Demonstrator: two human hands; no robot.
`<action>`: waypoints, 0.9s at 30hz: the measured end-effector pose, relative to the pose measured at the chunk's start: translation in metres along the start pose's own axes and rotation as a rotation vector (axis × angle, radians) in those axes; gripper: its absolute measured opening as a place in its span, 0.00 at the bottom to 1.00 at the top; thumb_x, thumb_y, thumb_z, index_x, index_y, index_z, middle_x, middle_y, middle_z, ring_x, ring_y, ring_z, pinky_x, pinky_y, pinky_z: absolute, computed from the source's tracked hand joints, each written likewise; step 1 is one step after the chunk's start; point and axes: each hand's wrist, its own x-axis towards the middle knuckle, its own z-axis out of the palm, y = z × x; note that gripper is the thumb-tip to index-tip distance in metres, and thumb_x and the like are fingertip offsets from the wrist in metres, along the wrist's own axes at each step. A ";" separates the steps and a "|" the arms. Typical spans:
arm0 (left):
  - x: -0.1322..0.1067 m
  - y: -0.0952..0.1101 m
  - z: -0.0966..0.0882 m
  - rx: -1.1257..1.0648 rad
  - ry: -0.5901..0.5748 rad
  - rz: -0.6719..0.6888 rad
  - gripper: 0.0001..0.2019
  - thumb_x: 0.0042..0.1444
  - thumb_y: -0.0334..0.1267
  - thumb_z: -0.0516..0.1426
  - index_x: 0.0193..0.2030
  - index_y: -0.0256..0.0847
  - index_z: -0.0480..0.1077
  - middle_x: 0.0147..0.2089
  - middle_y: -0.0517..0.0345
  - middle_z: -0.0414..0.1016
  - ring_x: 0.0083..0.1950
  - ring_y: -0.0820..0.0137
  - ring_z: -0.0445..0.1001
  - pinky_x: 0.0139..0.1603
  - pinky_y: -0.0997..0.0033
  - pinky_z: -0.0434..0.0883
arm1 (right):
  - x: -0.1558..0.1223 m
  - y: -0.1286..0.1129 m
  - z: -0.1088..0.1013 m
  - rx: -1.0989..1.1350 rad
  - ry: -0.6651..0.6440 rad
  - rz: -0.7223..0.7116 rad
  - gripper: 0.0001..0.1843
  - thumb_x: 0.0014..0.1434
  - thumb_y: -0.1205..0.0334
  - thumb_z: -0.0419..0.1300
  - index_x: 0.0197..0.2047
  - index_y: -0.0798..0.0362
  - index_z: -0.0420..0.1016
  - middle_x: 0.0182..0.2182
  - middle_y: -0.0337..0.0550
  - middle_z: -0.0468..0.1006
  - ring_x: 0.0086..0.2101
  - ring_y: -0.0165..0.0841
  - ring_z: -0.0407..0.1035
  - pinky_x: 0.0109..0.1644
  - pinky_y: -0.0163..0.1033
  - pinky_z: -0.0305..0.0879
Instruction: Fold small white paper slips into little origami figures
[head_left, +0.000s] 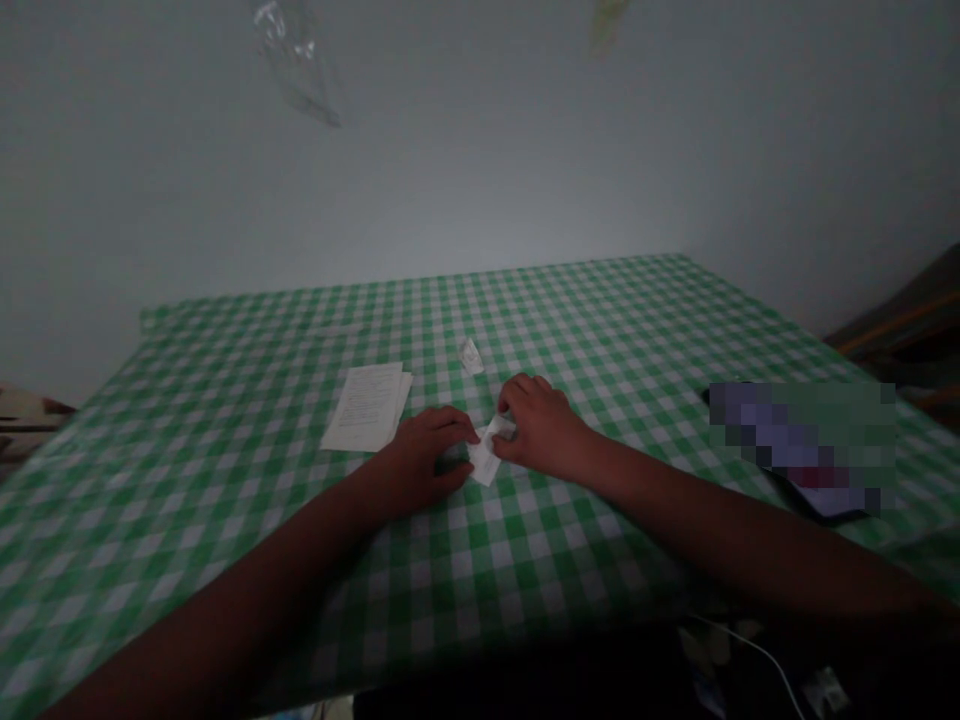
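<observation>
A small white piece of paper (486, 462), partly folded, lies on the tablecloth between my two hands. My left hand (424, 455) holds its left edge down, the forefinger and thumb tips pressing on it a little apart. From the other side, my right hand (544, 425) pinches the paper's upper right part, fingers curled over it and thumb below. Part of the fold is hidden by the right fingers. Just beyond the hands sits a small folded paper piece (471, 357). A stack of printed paper sheets (364, 405) rests left of them.
A green and white checked tablecloth (315, 560) covers the table. Off to the right lies a dark-edged flat object (795, 450), largely blurred out, perhaps a phone. A pale wall (480, 160) rises behind the table. Below the front edge runs a white cable (757, 650).
</observation>
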 end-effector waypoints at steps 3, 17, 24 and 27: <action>0.001 0.000 0.000 -0.002 0.003 0.017 0.14 0.57 0.35 0.60 0.51 0.43 0.71 0.55 0.51 0.71 0.57 0.61 0.70 0.60 0.53 0.68 | 0.010 0.012 0.001 -0.032 0.060 0.078 0.15 0.52 0.55 0.62 0.40 0.51 0.66 0.43 0.47 0.71 0.45 0.44 0.63 0.42 0.46 0.61; 0.000 0.000 -0.001 0.017 -0.006 0.003 0.15 0.59 0.37 0.59 0.53 0.44 0.69 0.56 0.51 0.70 0.58 0.59 0.69 0.61 0.51 0.67 | 0.003 0.004 0.000 -0.017 0.024 0.029 0.14 0.53 0.55 0.63 0.40 0.51 0.66 0.44 0.47 0.71 0.46 0.43 0.63 0.42 0.46 0.60; 0.002 0.004 -0.004 0.020 -0.040 0.005 0.14 0.58 0.35 0.58 0.52 0.46 0.73 0.54 0.52 0.71 0.56 0.59 0.69 0.59 0.51 0.67 | 0.014 0.021 -0.001 -0.036 0.018 0.094 0.13 0.56 0.56 0.61 0.43 0.52 0.70 0.45 0.49 0.72 0.48 0.46 0.63 0.45 0.48 0.61; 0.002 0.004 -0.003 0.021 -0.048 -0.007 0.15 0.58 0.35 0.58 0.52 0.46 0.74 0.54 0.52 0.71 0.56 0.59 0.69 0.59 0.51 0.67 | 0.012 0.019 -0.004 0.011 -0.004 0.028 0.10 0.59 0.58 0.58 0.43 0.52 0.73 0.45 0.48 0.74 0.48 0.44 0.64 0.46 0.47 0.61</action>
